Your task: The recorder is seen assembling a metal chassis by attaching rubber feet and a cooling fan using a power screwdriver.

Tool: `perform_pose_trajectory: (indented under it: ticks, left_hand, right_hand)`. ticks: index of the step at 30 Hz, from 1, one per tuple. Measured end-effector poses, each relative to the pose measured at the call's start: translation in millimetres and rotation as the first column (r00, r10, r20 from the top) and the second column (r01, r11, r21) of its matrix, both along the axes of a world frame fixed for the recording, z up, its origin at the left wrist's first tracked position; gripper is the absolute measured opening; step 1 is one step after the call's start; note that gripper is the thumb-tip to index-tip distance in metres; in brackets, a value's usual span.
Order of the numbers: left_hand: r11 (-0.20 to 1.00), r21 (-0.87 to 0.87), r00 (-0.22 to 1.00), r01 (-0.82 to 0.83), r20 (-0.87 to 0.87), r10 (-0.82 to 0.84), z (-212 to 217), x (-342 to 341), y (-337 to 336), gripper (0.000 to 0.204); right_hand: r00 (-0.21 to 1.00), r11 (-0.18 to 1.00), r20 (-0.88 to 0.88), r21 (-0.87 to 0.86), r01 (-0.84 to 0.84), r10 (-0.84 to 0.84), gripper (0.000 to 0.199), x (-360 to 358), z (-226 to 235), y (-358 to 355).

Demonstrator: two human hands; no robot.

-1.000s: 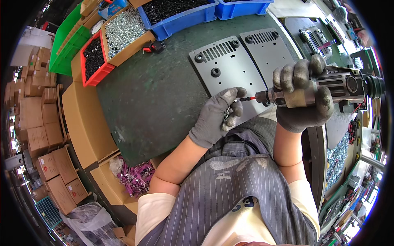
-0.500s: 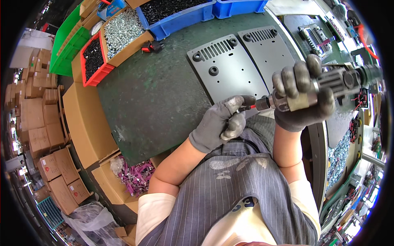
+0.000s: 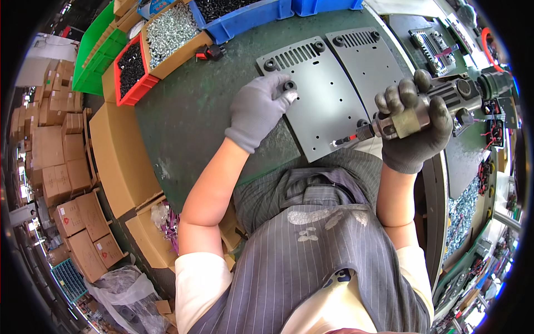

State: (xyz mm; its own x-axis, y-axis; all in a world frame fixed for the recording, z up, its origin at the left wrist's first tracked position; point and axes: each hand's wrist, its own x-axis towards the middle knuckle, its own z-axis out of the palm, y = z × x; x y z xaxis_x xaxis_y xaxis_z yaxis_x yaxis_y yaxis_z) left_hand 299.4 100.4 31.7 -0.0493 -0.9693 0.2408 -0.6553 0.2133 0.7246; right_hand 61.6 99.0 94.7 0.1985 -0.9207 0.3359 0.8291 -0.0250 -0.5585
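Note:
My gloved left hand (image 3: 255, 111) reaches over the left edge of a grey slotted metal plate (image 3: 327, 103). Its thumb and fingers close round a black rubber foot (image 3: 289, 86) on that plate. In my gloved right hand (image 3: 414, 125) is a power screwdriver (image 3: 455, 97), held level. A screw (image 3: 335, 143) sits at the tip of its red-banded bit, above the plate's near end. Two more black feet stand at the plate's slotted far end, and another shows just behind the screwdriver's nose. Beside it lies a second grey plate (image 3: 370, 69), with feet at its far corners.
Along the back stand blue bins (image 3: 245, 22) of black parts, a cardboard box of silver screws (image 3: 173, 33) and a red bin (image 3: 149, 80) of black screws. A small black-and-red object (image 3: 210, 53) lies near them. Cartons (image 3: 75, 217) are stacked at left.
My left hand has left the bit tip and moved up and away to the rubber foot. A screw now shows at the bit. The screwdriver has shifted only slightly.

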Motion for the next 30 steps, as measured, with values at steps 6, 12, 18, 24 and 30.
perform_pose_trajectory:
  ticks: [6, 12, 18, 24, 30]
  left_hand:
    - [0.960, 0.236, 0.984, 0.151, -0.132, -0.122, 16, -20, 78, 0.034]
    - [0.971, 0.236, 1.000, 0.023, -0.003, -0.023, 9, -39, 91, 0.034]
    - [0.966, 0.244, 0.994, 0.087, 0.038, -0.099, 7, -35, 89, 0.031]
    - [0.976, 0.215, 0.988, 0.044, 0.137, -0.075, 3, -35, 88, 0.031]
    - [0.990, 0.136, 0.987, 0.037, 0.148, -0.057, -3, -36, 90, 0.030]
  right_hand:
    - [0.992, 0.995, -0.124, -0.091, -0.033, 0.021, 0.036, 14, 1, 19]
    - [0.940, 0.999, -0.338, -0.035, 0.021, -0.032, 0.038, 40, -3, 34]
    - [0.903, 0.998, -0.427, -0.007, -0.063, 0.054, 0.040, 56, -11, 31]
    - [0.741, 0.964, -0.663, -0.118, -0.240, 0.103, 0.035, 55, -19, 21]
    - [0.769, 0.948, -0.634, -0.192, -0.255, 0.078, 0.032, 58, -21, 19]
